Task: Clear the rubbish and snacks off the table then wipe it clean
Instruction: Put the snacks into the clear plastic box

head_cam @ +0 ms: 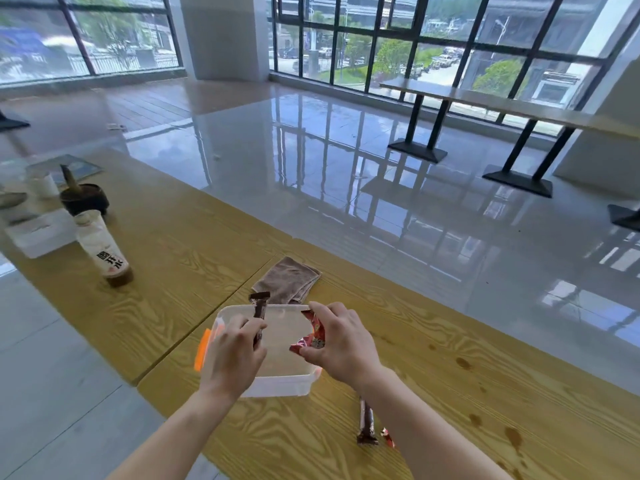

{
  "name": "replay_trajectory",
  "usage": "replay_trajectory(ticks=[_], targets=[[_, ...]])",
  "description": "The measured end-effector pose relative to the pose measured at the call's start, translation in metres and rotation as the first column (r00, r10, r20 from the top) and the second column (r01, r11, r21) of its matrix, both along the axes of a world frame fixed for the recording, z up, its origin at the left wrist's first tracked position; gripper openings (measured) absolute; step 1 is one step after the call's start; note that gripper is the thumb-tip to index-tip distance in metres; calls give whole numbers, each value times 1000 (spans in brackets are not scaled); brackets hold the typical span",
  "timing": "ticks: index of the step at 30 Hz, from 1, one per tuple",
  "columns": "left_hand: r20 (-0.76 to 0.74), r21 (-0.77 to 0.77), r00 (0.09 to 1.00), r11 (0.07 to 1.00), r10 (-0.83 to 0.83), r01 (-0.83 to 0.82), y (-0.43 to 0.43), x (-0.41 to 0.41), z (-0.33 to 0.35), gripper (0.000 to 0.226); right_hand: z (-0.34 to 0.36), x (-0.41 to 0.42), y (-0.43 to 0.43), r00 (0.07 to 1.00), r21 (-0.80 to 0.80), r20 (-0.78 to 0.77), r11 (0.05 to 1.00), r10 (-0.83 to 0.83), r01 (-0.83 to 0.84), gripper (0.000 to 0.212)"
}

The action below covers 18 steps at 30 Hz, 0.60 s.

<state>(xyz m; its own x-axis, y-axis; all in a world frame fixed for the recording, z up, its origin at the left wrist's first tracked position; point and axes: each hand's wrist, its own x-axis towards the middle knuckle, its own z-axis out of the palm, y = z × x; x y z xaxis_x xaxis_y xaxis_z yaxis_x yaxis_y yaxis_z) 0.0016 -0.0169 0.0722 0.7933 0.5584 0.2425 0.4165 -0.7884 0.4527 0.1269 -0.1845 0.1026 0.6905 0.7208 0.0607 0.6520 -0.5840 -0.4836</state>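
A clear plastic box (277,384) with orange clips stands on the wooden table (194,251) right in front of me. Above it, my left hand (235,351) grips a dark brown snack bar (259,306) held upright. My right hand (337,344) pinches a red patterned snack packet (313,332) over the box's right side. Another brown snack bar (366,426) and a small red wrapper (388,438) lie on the table under my right forearm. A folded brown cloth (287,280) lies just beyond the box. Brown spill stains (462,363) dot the table to the right.
At the left stand a milk tea bottle (104,247), a dark bowl (85,199) with a utensil in it, a white cup (43,183) and a white container (41,233). The table's edges drop to a glossy floor on both sides. Another table (519,105) stands by the windows.
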Motion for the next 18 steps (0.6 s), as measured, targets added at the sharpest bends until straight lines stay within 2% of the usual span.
replay_trajectory(ticks=[5,12,15,18], targets=[[-92,-40,996,999,8,-12,18,1,-12,30,-12,0,34,998,-56,10,996,69,-69,76],[-210,9,977,999,-28,31,24,8,-18,31,-32,3,52,993,-79,-18,989,120,-121,77],[-211,39,977,999,-17,26,22,6,-19,25,-36,5,51,991,-71,-56,989,123,-127,84],[-191,26,982,1000,-4,9,23,7,-19,23,-39,6,44,996,-5,-29,997,82,-82,73]])
